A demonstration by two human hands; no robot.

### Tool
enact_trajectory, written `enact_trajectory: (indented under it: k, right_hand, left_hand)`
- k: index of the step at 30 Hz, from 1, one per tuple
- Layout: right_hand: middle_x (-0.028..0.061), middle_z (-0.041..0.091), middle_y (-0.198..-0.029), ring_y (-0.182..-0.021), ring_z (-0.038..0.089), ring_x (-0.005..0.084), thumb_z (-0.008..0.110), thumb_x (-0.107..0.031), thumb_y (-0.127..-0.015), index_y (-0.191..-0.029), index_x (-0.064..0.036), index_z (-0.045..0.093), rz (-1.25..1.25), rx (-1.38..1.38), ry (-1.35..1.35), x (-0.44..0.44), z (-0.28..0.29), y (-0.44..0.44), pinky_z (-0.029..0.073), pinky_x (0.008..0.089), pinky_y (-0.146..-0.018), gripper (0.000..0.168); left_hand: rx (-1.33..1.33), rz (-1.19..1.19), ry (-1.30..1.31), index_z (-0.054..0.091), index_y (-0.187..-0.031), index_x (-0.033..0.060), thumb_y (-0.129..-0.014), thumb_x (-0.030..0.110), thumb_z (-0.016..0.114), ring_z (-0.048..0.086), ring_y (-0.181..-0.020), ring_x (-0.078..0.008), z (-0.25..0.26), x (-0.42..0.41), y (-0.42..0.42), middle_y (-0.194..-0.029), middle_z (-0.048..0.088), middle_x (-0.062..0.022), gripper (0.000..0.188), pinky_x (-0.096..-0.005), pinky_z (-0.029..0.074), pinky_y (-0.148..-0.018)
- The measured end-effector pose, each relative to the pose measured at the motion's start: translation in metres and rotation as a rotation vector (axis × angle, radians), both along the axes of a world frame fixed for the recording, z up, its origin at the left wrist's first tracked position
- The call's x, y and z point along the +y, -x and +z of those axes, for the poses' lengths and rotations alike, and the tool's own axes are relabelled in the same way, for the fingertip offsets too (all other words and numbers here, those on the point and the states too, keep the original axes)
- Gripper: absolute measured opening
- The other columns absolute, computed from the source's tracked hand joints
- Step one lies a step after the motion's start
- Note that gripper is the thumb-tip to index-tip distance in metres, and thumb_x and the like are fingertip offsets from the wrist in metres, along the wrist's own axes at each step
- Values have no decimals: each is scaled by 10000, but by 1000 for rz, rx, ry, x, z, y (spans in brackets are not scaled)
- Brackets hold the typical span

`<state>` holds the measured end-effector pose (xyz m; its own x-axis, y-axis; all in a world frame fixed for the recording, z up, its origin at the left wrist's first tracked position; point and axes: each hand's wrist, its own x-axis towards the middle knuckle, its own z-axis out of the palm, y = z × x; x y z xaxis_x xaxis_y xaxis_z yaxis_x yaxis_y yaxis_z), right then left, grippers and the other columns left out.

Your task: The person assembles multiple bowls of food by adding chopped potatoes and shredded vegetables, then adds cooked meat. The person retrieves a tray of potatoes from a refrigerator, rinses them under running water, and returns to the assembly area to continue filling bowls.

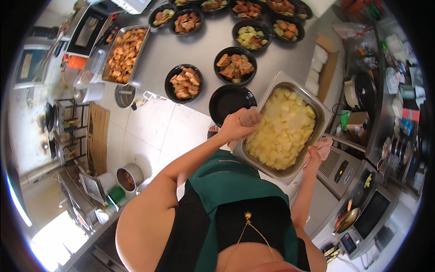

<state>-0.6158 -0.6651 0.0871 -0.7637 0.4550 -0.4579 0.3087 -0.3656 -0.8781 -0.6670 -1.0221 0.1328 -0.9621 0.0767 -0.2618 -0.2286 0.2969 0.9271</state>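
Observation:
A deep steel pan [324, 124] full of cubed potatoes [282, 132] in cloudy liquid is held at the counter's front edge. My left hand [236, 125] grips its left rim through a brownish cloth [250, 116]. At the pan's lower right rim, my right hand [313, 158] holds on through a pink cloth [321, 148]. A black round bowl [232, 103] with nothing visible inside sits just beyond my left hand. Behind it and to its left, two black bowls [236, 66] [184, 83] hold browned meat chunks, the farther one with some pale pieces too.
More filled black bowls [252, 35] stand along the steel counter [200, 51]. A tray of browned meat chunks [125, 56] lies at its left end. A steel appliance [336, 168] is to my right. Metal pots [129, 176] stand at the left, one holding brown contents.

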Motion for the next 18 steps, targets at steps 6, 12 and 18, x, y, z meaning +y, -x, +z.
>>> enact_trajectory:
  k: [6, 12, 18]
  right_hand:
    - [28, 557, -953, -784, 541, 109, 571, 95, -758, -1187, -53, 470, 29, 7, -31, -21, 16, 40, 444, 214, -676, 465]
    - [28, 556, -901, -701, 530, 101, 579, 68, -772, -1140, -36, 476, 80, -23, -72, -28, 17, 51, 419, 204, -592, 396]
    - [6, 545, -821, -614, 498, 71, 592, 43, -796, -1031, -65, 524, 34, -13, 28, -59, 52, 66, 372, 182, -486, 267]
  left_hand:
    - [65, 174, 4, 601, -967, 57, -750, 286, 718, 641, -810, -187, 46, -37, -12, -903, 664, -88, 336, -322, 501, -736]
    - [-177, 881, -518, 594, -1044, 48, -805, 200, 673, 609, -894, -185, 10, -155, -60, -999, 633, -85, 295, -338, 507, -797]
    - [-503, 1074, -790, 571, -1074, 62, -799, 244, 686, 620, -881, -231, -100, -244, -43, -996, 627, -86, 349, -382, 527, -772]
